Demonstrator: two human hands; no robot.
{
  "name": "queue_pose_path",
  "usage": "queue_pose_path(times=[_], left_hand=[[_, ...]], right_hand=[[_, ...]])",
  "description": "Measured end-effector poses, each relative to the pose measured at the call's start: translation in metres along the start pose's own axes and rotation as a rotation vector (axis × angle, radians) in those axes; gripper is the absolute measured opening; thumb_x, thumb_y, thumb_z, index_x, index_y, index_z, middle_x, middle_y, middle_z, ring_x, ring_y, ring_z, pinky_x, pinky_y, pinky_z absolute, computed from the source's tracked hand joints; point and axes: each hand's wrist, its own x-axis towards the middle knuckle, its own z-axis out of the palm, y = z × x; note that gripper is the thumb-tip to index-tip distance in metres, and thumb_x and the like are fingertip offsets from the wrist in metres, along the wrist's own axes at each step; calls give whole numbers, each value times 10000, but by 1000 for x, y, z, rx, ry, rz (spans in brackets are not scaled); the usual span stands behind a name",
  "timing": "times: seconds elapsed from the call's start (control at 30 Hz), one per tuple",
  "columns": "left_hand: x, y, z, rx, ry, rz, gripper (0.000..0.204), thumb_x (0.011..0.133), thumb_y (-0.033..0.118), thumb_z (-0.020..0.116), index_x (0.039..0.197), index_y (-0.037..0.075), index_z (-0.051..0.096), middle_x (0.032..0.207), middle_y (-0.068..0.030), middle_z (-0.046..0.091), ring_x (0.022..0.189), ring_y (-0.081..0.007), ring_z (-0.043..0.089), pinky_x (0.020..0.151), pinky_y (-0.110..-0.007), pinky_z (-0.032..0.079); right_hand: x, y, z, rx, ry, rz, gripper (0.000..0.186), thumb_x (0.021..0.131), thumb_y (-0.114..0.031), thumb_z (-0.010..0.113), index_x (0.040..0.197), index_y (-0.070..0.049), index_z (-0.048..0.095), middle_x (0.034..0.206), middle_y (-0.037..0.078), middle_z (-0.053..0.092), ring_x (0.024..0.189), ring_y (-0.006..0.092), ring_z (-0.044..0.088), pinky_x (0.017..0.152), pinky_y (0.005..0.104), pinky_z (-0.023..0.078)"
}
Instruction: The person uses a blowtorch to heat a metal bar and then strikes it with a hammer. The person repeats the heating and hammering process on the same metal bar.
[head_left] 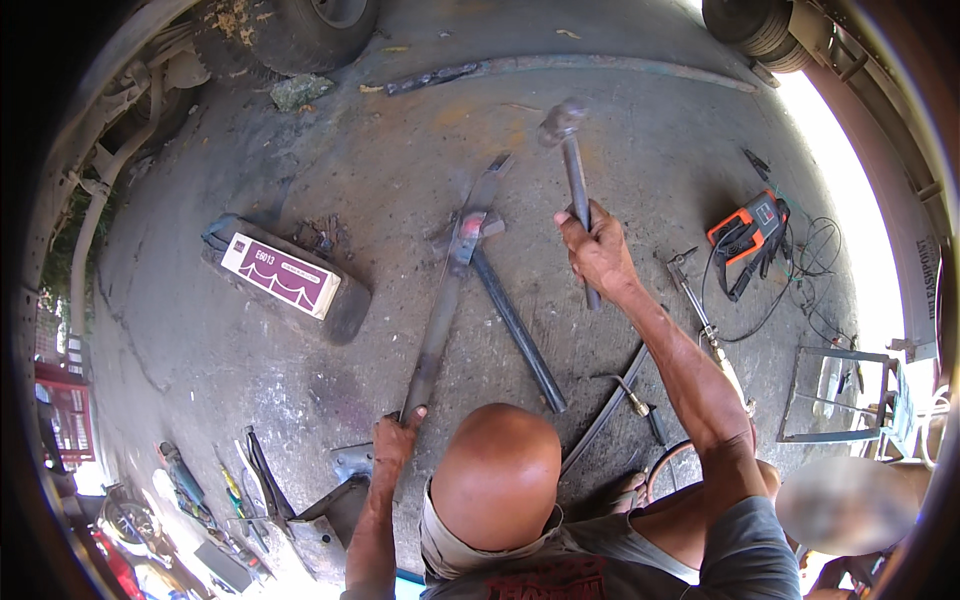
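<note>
My right hand (598, 250) is closed around the shaft of a hammer (574, 165), its blurred head raised above the floor. My left hand (396, 433) grips the lower end of a long flat metal bar (435, 330), angled away from me. The bar's far part lies over the head of a long-handled sledgehammer (515, 330) lying on the floor, with a blurred pinkish-red patch (470, 228) on the bar there.
Around me lie an electrode box (280, 274) on a dark case, an orange-black machine (748, 228) with cables, a torch (690, 295), a metal frame (832, 395) and several tools (185, 485). Vehicle wheels (290, 30) stand beyond a long bar (620, 70). Another person (845, 575) is at lower right.
</note>
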Motion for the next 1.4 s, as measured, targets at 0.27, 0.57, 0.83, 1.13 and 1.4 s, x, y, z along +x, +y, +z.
queue_pose_path(times=[0.27, 0.57, 0.83, 1.13, 1.4], left_hand=[[9, -17, 13, 72, -1, 24, 1047, 784, 854, 659, 1166, -120, 706, 1132, -385, 688, 1160, -541, 637, 1027, -533, 490], [-11, -6, 0, 27, 24, -32, 1042, 801, 850, 640, 1221, -102, 693, 1146, -336, 705, 1160, -530, 630, 1039, -539, 484], [-6, -1, 4, -129, 52, 91, 799, 856, 716, 724, 905, -82, 727, 795, -330, 685, 853, -548, 669, 765, -548, 530], [-20, -14, 18, -9, 130, 127, 791, 880, 735, 675, 950, -50, 741, 862, -346, 694, 918, -551, 676, 809, -567, 536], [-22, -13, 16, 10, 97, 55, 837, 867, 758, 668, 1024, -59, 756, 940, -352, 709, 986, -541, 680, 869, -576, 531]], right_hand=[[-36, -118, 3, 195, 180, -390, 455, 1124, -450, 467, 1114, -5, 559, 610, 12, 502, 473, 92, 495, 440, 284, 408], [28, -27, 97, 15, 500, -738, 881, 1040, -731, 349, 1497, 21, 311, 718, 24, 516, 543, 130, 491, 454, 310, 437], [2, 49, 103, -373, -15, 8, 550, 1099, -510, 481, 1032, 13, 638, 759, 217, 701, 705, 439, 711, 659, 511, 547], [20, -151, 36, 157, 349, -777, 552, 1083, -620, 445, 944, -88, 490, 626, -27, 455, 487, 70, 443, 428, 266, 387], [10, 64, 128, -325, 82, -135, 700, 1093, -577, 411, 1366, 64, 472, 679, 223, 588, 578, 272, 610, 506, 447, 484]])
